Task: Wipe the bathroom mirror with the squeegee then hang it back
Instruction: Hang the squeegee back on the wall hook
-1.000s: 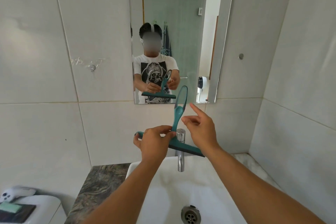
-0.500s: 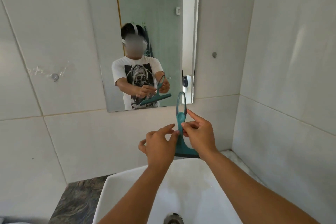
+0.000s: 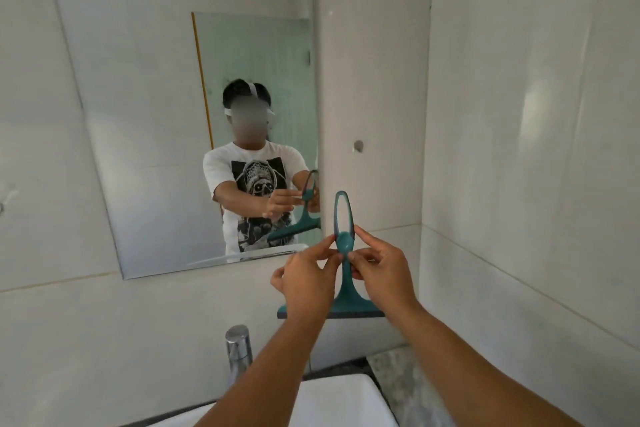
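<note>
Both arms extended; left hand [image 3: 304,279] and right hand [image 3: 384,270] pinch one upright teal squeegee [image 3: 343,274] at handle; one mirror [image 3: 180,114], one faucet [image 3: 238,348].

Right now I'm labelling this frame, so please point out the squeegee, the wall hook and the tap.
squeegee [image 3: 346,282], head view, on the teal handle stem above the blade.
wall hook [image 3: 358,146], head view, on its round metal face.
tap [image 3: 237,345], head view, on the chrome upper body.
</note>
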Demonstrator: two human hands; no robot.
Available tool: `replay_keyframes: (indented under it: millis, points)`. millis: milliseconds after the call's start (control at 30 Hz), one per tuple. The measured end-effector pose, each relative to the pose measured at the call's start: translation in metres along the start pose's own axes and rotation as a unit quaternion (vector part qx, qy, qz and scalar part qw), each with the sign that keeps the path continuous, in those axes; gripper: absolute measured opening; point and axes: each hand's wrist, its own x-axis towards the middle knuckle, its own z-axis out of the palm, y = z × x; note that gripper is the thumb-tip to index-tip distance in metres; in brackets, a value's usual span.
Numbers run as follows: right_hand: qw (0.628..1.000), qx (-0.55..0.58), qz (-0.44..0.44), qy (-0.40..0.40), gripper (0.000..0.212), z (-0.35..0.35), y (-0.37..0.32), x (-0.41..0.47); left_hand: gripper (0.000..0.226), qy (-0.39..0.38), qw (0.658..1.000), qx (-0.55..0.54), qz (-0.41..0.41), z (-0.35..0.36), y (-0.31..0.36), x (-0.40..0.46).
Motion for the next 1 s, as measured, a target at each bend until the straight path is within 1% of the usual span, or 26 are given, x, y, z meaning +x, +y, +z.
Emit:
replay_keyframes:
  millis: [200, 300, 533, 767, 1000]
  points:
    - [0.999, -0.019, -0.03, -0.01, 0.048, -0.029, 0.006, 0.071, 0.031, 0.006, 1.0, 0.016, 0.002, 0.047, 0.033, 0.05]
    - [0.998, -0.031, -0.05, -0.012, 0.048, -0.037, 0.011, 0.103, 0.031, 0.027, 0.999, 0.025, 0.007, 0.065, 0.045, 0.074]
    - [0.997, -0.03, -0.075, -0.005, 0.045, -0.04, 0.023, 0.161, 0.034, 0.063, 0.997, 0.005, 0.042, 0.093, 0.065, 0.113]
    - [0.996, -0.036, -0.081, -0.007, 0.045, -0.033, 0.039, 0.181, 0.034, 0.098, 0.994, 0.022, 0.039, 0.112, 0.058, 0.128]
    - [0.998, -0.027, -0.053, -0.002, 0.044, -0.028, 0.053, 0.183, 0.036, 0.084, 0.995, 0.034, 0.039, 0.122, 0.051, 0.122]
